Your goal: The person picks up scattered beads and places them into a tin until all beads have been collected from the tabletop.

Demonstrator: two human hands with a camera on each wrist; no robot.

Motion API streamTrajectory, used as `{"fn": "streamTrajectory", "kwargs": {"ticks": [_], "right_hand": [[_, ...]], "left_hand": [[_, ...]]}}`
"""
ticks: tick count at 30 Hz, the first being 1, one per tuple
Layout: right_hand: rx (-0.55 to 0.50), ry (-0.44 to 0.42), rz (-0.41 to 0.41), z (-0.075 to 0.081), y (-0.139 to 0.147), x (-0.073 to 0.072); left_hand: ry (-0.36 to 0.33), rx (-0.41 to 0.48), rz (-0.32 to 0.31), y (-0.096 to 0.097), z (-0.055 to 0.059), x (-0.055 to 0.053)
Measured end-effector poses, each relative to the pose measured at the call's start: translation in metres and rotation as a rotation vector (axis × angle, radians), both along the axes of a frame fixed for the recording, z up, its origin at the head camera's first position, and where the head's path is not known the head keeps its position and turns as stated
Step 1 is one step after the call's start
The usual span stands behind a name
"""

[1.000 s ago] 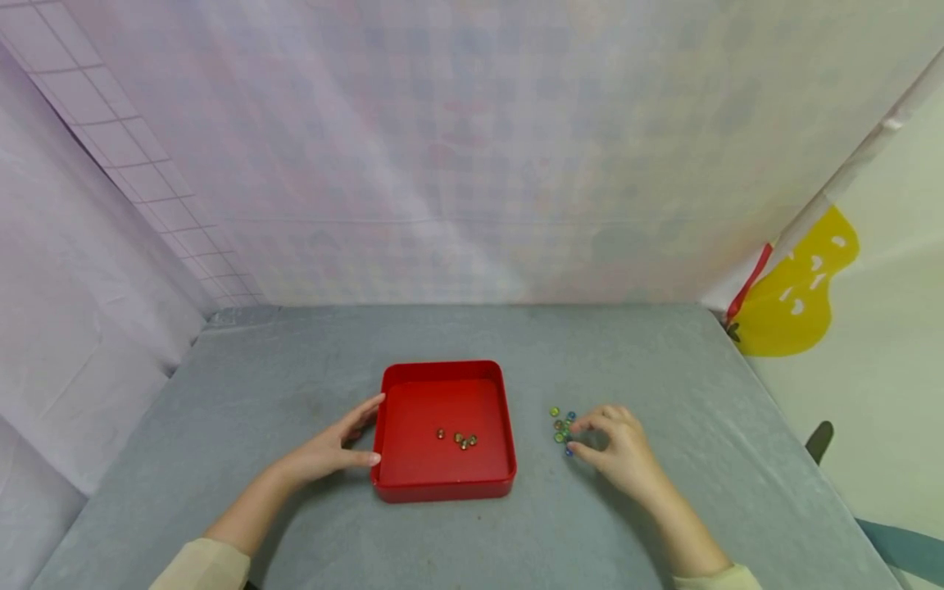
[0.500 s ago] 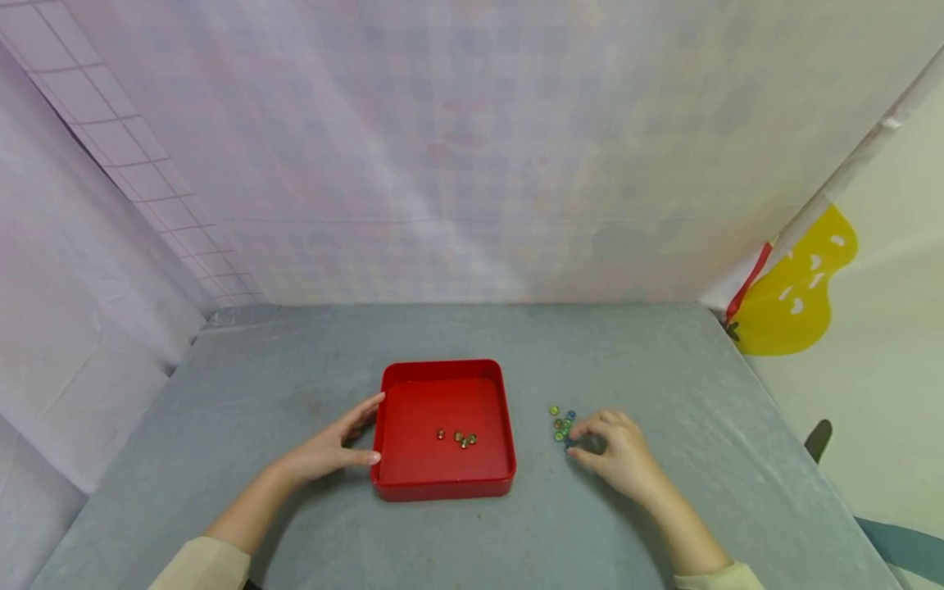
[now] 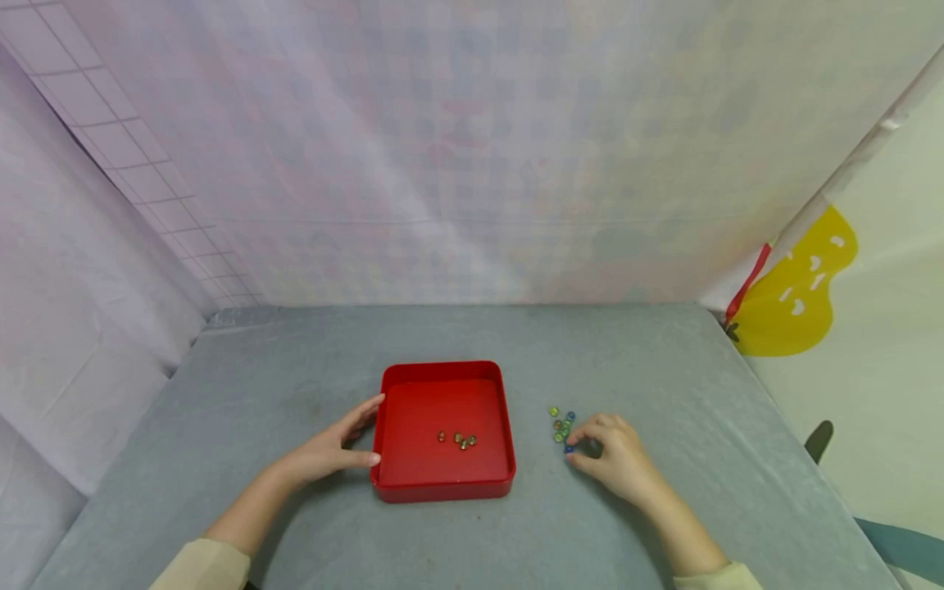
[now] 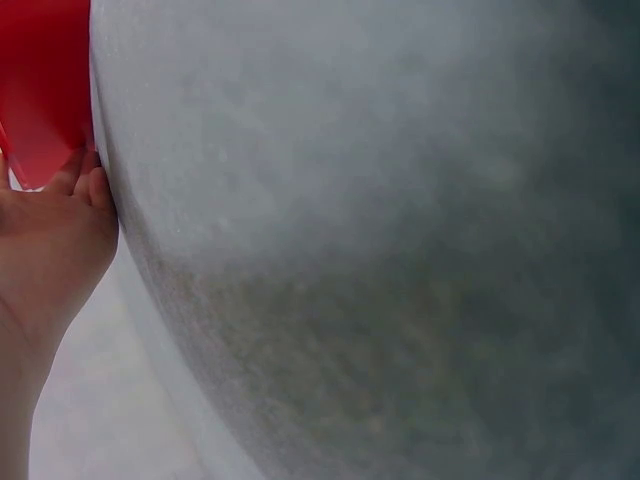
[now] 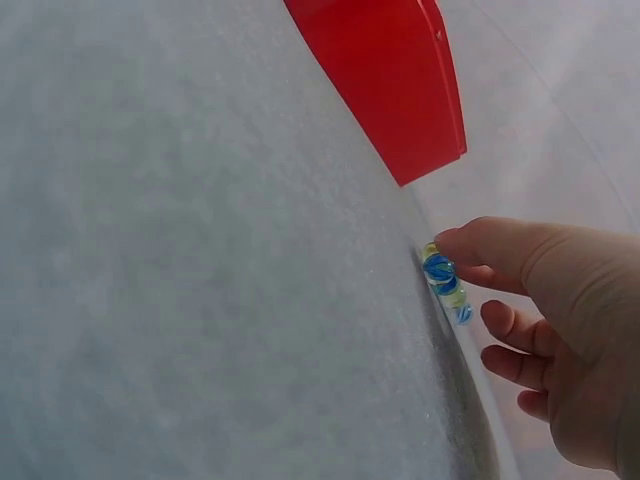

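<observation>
A red square tray (image 3: 442,490) lies on the grey cloth with several amber-brown marbles (image 3: 463,440) inside. Along its left wall rests my left hand (image 3: 328,449), fingers and thumb spread and their tips touching the side; the left wrist view catches this hand at its edge. To the right of the tray, several green, amber and blue marbles (image 3: 558,425) sit in a loose cluster. At the cluster's near end my right hand (image 3: 618,459) pinches a blue marble (image 3: 569,449) between thumb and index fingertips. The right wrist view shows the thumb against the swirled blue marble (image 5: 438,268).
The grey cloth-covered table (image 3: 324,352) carries the tray and loose marbles. A pale checked curtain (image 3: 472,164) hangs behind it. White cloth with a yellow printed shape (image 3: 792,303) hangs at the right.
My right hand's thumb and index finger have come down slightly, so the near blue marble sits between their tips. The left hand and the tray have stayed in place.
</observation>
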State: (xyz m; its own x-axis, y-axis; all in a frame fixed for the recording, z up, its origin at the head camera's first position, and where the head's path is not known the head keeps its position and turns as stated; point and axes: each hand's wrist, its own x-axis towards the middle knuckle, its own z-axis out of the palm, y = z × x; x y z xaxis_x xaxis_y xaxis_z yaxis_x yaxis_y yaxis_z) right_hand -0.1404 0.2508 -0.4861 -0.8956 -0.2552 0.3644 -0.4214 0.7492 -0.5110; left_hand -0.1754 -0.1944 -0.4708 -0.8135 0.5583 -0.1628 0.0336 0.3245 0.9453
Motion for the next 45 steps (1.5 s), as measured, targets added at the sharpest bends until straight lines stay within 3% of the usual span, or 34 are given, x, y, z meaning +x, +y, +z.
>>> {"fn": "streamTrajectory", "kwargs": {"ticks": [16,45], "right_hand": [[0.018,-0.082,-0.026,0.0030,-0.0015,0.0025],[-0.036,-0.002,-0.017,0.0062,-0.0042,-0.0007]], "left_hand": [[-0.017,0.006,-0.005,-0.0005,-0.0008,-0.0008],[0.012,0.004,-0.017,-0.0014,0.0003,0.0007]]}}
